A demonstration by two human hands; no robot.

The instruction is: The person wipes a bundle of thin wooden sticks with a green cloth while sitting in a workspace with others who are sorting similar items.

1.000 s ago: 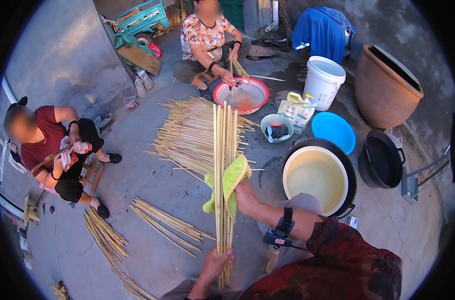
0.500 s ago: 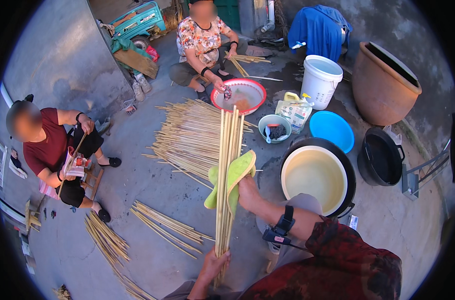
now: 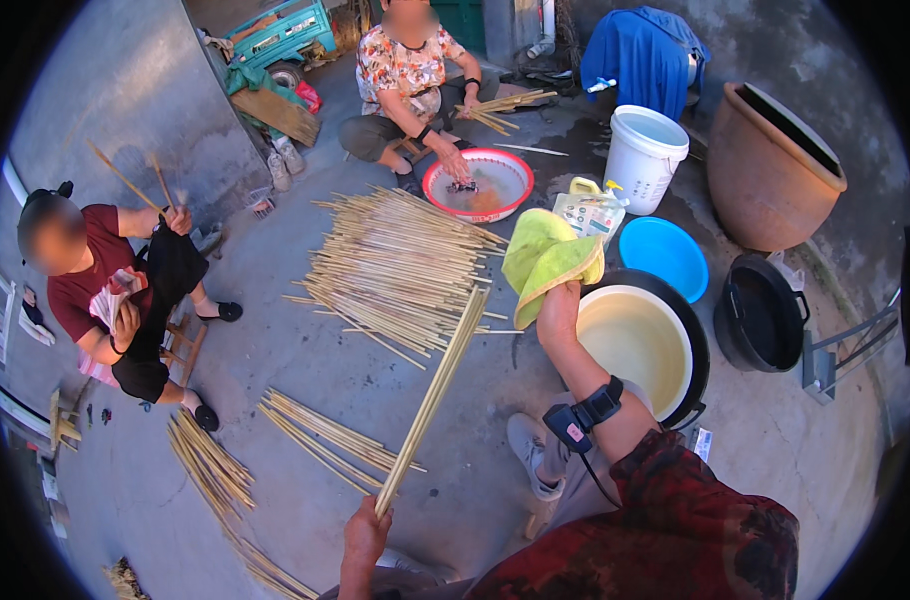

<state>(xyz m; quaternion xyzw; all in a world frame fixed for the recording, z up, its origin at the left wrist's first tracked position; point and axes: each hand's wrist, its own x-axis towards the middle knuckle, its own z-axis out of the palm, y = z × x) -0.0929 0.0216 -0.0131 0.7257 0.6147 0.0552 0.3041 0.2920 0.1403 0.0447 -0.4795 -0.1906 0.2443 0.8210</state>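
A slim bundle of pale sticks (image 3: 433, 398) is gripped at its lower end by my left hand (image 3: 364, 538). It slants up and away to the right, its far end in front of the wide spread of sticks (image 3: 395, 265) on the ground. My right hand (image 3: 558, 312) has hold of a yellow-green cloth (image 3: 549, 262), raised beside the large basin and apart from the bundle. Two smaller groups of sticks, one near the middle (image 3: 340, 438) and one further left (image 3: 210, 465), lie on the ground near my left hand.
A cream basin (image 3: 630, 345) inside a black tub is right of my arm. Beyond are a blue basin (image 3: 663, 258), white bucket (image 3: 647, 155), clay vat (image 3: 765, 175) and black bucket (image 3: 760, 315). One person sits behind a red-rimmed basin (image 3: 520, 165); another sits left, holding sticks.
My right hand and the cloth have left the sticks, moving up and right. My left hand has shifted left, tilting the bundle. The person at left has raised their sticks.
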